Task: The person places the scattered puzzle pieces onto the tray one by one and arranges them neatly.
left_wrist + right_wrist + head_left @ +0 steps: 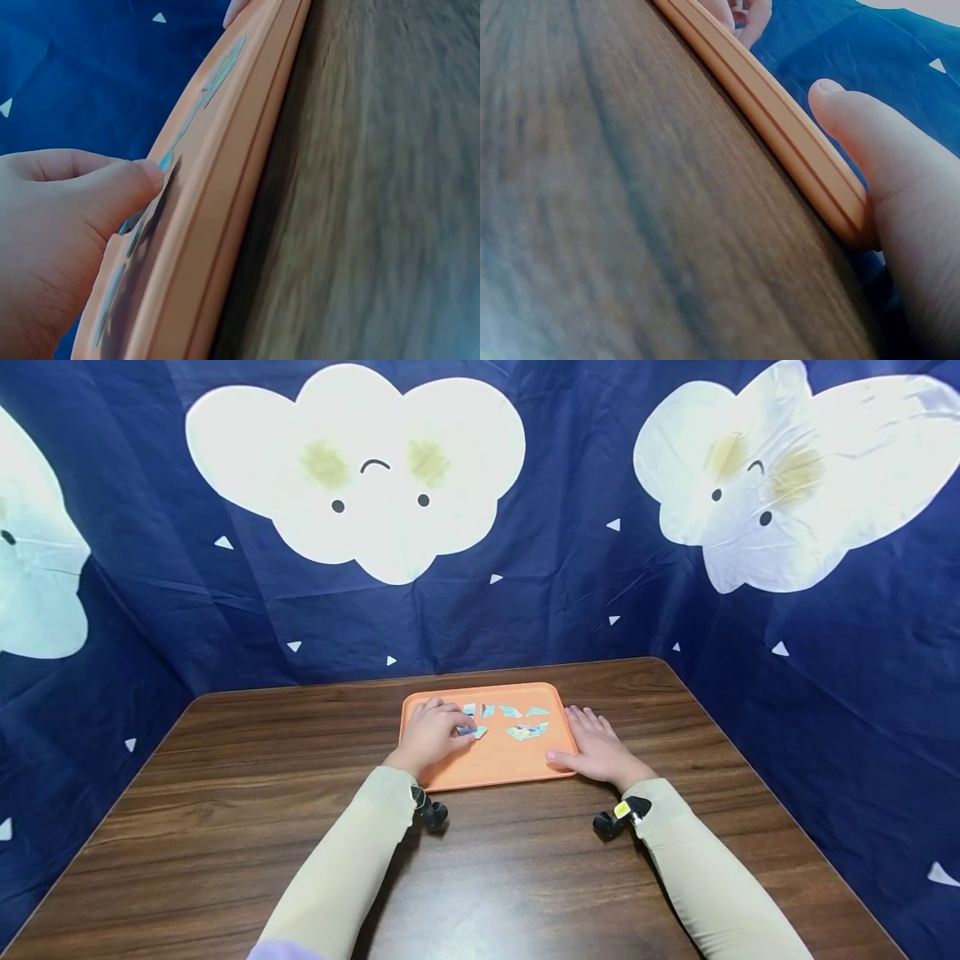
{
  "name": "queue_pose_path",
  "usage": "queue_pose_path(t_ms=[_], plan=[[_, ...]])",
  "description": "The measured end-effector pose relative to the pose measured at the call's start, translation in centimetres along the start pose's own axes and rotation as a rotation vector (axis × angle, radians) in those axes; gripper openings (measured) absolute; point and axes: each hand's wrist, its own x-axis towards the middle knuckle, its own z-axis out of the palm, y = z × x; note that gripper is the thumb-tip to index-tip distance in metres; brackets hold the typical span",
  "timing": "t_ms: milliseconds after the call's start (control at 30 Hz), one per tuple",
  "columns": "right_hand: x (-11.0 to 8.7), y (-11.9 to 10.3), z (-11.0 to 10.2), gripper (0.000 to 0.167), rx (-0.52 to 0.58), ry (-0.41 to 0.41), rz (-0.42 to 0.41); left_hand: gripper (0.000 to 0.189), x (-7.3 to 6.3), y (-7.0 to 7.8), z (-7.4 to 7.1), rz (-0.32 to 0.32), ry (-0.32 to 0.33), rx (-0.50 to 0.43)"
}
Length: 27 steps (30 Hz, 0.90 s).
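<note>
An orange tray (487, 768) lies on the table with several flat, angular puzzle pieces printed in light blue. My left hand (435, 733) reaches over the tray's left side and pinches one puzzle piece (478, 732) between thumb and fingers. In the left wrist view the thumb covers part of that piece, close over the tray floor. My right hand (600, 752) rests flat along the tray's right edge, its thumb over the front right corner. Right of the left hand lies a larger piece (527, 731) with yellow in its print, below a row of smaller pieces (510, 712).
The brown wood-grain table (480, 877) extends around the tray. Behind it and at both sides hangs a dark blue cloth (450, 627) with white clouds and small triangles. Each wrist carries a small black camera (431, 810) over a pale sleeve.
</note>
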Motion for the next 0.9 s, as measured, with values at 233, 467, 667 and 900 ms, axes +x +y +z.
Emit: queue_pose_path(t_ms=[233, 467, 667, 900], plan=[[0.0, -0.1, 0.0, 0.108, 0.004, -0.009, 0.006, 0.011, 0.5, 0.8, 0.3, 0.006, -0.012, 0.009], [0.0, -0.2, -0.1, 0.108, 0.013, -0.01, 0.001, 0.012, 0.7, 1.5, 0.3, -0.014, -0.016, -0.006], [0.1, -0.4, -0.2, 0.107, 0.013, -0.014, -0.003, 0.015, 0.7, 1.4, 0.9, -0.026, -0.013, -0.008], [0.0, -0.3, -0.1, 0.106, 0.029, -0.015, -0.006, 0.027, 0.4, 1.7, 1.0, -0.053, -0.018, -0.016]])
